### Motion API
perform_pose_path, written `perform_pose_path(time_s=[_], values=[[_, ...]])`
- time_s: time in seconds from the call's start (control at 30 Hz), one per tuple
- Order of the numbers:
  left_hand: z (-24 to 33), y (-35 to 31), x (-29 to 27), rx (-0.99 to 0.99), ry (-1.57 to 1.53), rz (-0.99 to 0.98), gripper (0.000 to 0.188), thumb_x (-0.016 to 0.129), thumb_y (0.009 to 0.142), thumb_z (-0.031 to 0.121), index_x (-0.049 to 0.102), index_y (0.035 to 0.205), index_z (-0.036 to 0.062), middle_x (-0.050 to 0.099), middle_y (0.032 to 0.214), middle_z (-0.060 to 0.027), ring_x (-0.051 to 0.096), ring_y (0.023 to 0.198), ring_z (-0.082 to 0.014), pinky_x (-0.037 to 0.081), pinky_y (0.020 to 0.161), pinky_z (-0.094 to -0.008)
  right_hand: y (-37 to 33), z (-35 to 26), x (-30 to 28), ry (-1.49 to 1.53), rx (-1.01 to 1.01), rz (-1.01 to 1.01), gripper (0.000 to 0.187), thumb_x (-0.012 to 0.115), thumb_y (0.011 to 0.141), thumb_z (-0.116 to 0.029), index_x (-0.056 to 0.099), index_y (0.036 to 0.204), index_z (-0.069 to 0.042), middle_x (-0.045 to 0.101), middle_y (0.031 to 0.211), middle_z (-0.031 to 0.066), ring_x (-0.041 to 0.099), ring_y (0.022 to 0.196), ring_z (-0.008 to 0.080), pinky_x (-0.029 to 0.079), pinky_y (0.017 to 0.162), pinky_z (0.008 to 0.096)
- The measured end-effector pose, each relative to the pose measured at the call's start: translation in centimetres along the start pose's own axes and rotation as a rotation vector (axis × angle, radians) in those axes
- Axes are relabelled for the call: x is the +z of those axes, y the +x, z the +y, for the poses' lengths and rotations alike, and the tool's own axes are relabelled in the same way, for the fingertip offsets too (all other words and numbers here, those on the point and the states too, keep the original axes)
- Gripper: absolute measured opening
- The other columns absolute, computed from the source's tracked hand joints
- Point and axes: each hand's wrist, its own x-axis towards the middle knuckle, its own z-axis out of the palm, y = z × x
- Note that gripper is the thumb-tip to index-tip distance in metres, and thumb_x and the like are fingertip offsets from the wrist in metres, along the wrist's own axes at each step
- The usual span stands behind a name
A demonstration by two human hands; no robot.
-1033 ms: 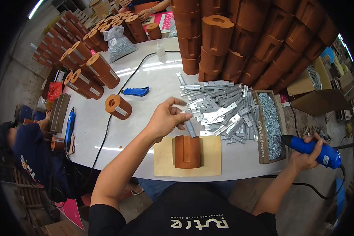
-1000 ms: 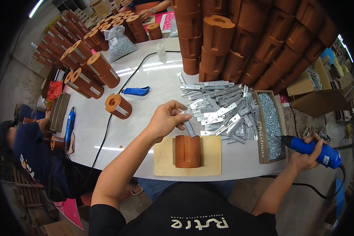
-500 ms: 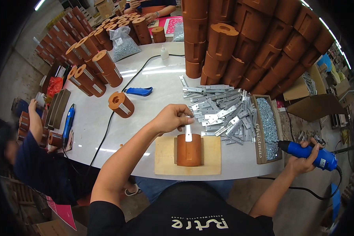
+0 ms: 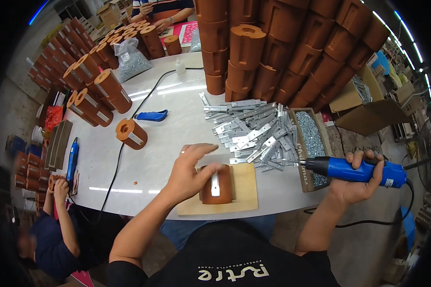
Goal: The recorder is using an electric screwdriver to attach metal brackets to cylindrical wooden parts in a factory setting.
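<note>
A brown block [image 4: 223, 190] with a slot lies on a pale wooden board [image 4: 247, 193] at the table's front edge. In its slot rests a silver metal strip [image 4: 215, 185] with a hole near its end. My left hand [image 4: 187, 174] is over the block's left side, fingers apart and thumb close to the strip's upper end; whether the thumb touches it I cannot tell. My right hand [image 4: 357, 184] grips a blue electric screwdriver [image 4: 345, 169], held level with its tip pointing left above the narrow screw tray [image 4: 299, 143]. Small screws [image 4: 311, 131] fill that tray.
A heap of metal strips [image 4: 258, 131] lies beyond the board, below tall stacks of brown blocks [image 4: 246, 48]. Left of it are a single block [image 4: 131, 134], a blue-handled tool [image 4: 152, 115], a black cable [image 4: 117, 172] and a bag of screws [image 4: 131, 62]. A co-worker [image 4: 57, 229] sits at left.
My left hand has let go of the metal strip, which now lies down in the block's slot. My right hand has brought the screwdriver's tip left, over the screw tray. The view has shifted.
</note>
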Motion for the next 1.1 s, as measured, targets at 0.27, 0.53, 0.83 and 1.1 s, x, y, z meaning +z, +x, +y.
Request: perform_pose_path(time_s=[0.27, 0.53, 0.83, 1.1], values=[[3.2, -1.7, 2.0, -0.525, -1.196, -0.307, 0.043, 0.045, 0.103, 0.038, 0.053, 0.119, -0.0007, 0.065, 0.094, -0.0124, 0.063, 0.073, -0.0153, 0.052, 0.065, -0.0268, -3.9, 5.4, 7.3, 0.311, 0.437, -0.147, 0.019, 0.052, 0.098, -0.029, 0.056, 0.107, -0.012, 0.065, 0.094, 0.0065, 0.054, 0.062, 0.0153, 0.047, 0.062, 0.0329], [-0.2, -5.1, -0.2, -0.572, -1.184, -0.037, 0.017, 0.062, 0.096, 0.020, 0.062, 0.096, 0.0027, 0.060, 0.073, -0.0011, 0.045, 0.054, -0.0050, 0.034, 0.049, -0.0185, -5.1, 7.3, 9.2, 0.220, 0.466, -0.148, 0.018, 0.056, 0.096, -0.028, 0.054, 0.107, -0.013, 0.066, 0.091, 0.0065, 0.055, 0.060, 0.0147, 0.047, 0.060, 0.0323], [-1.2, -5.8, 0.4, -0.490, -1.360, -0.058, 0.016, 0.058, 0.098, 0.014, 0.061, 0.102, -0.0019, 0.067, 0.093, -0.0098, 0.049, 0.062, -0.0071, 0.038, 0.049, -0.0190, -6.2, 8.0, 10.8, 0.201, 0.476, -0.235, 0.020, 0.055, 0.096, -0.027, 0.053, 0.107, -0.011, 0.066, 0.091, 0.0081, 0.058, 0.060, 0.0165, 0.049, 0.059, 0.0329], [-2.0, -6.1, 1.4, -0.487, -1.444, -0.040, 0.015, 0.057, 0.099, 0.017, 0.057, 0.098, 0.0030, 0.063, 0.086, -0.0060, 0.045, 0.059, -0.0054, 0.035, 0.047, -0.0182, -6.7, 8.5, 11.4, 0.202, 0.493, -0.250, 0.021, 0.055, 0.096, -0.027, 0.052, 0.110, -0.011, 0.067, 0.091, 0.0084, 0.058, 0.059, 0.0162, 0.050, 0.060, 0.0329]])
